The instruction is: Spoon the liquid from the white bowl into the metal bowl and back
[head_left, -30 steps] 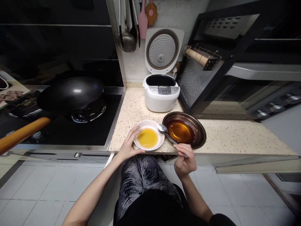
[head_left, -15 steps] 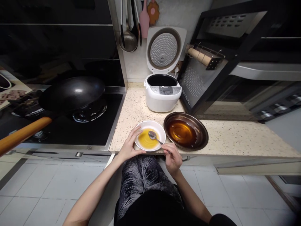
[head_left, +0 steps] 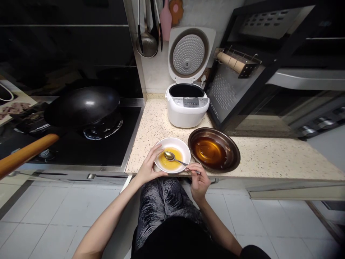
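A white bowl (head_left: 185,150) with yellow liquid (head_left: 172,166) in it stands at the counter's front edge. My left hand (head_left: 149,166) grips the bowl's left side, fingers over the rim and thumb along the near edge. Between the fingers of my right hand (head_left: 199,180) is the handle of a metal spoon (head_left: 169,156); its bowl end lies in or just over the yellow liquid. Just right of the white bowl sits a dark metal basin (head_left: 234,153) holding amber-brown liquid (head_left: 208,150).
Behind the bowls is a white rice cooker (head_left: 187,114) with its lid (head_left: 188,54) raised. A black wok (head_left: 83,108) rests on the stove at left, its wooden handle (head_left: 29,153) pointing toward me. A dark rack (head_left: 229,90) stands at right. Utensils (head_left: 147,45) hang on the wall.
The spoon's tip has moved a little left and slightly up within the white bowl. My left hand keeps its place on the bowl.
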A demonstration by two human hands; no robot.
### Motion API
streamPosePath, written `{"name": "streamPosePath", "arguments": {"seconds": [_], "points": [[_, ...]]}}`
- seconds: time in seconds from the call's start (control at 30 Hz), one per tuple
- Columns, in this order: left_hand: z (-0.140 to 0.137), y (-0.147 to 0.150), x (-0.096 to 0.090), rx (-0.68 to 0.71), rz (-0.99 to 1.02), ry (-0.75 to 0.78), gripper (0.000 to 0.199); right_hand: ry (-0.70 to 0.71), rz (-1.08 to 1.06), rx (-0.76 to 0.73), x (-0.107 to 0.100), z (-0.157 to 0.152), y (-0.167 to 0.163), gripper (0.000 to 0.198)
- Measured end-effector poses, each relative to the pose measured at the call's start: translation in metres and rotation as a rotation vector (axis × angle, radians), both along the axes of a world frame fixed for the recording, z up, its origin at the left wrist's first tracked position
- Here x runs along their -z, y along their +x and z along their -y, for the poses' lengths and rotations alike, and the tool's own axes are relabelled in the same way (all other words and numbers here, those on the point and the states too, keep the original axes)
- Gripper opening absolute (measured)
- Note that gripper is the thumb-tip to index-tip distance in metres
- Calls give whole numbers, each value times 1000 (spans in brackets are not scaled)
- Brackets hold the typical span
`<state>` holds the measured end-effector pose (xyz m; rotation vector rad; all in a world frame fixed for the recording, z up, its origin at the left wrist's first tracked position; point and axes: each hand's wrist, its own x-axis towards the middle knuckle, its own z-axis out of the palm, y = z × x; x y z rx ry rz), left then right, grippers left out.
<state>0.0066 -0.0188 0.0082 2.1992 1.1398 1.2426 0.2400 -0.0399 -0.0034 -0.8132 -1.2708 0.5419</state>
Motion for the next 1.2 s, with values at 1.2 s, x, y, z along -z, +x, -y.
{"name": "streamPosePath", "arguments": {"seconds": [1.2], "points": [[0, -2, 1, -8, -16, -13, 89, 228, 97, 389, -26, -18, 59, 10]]}}
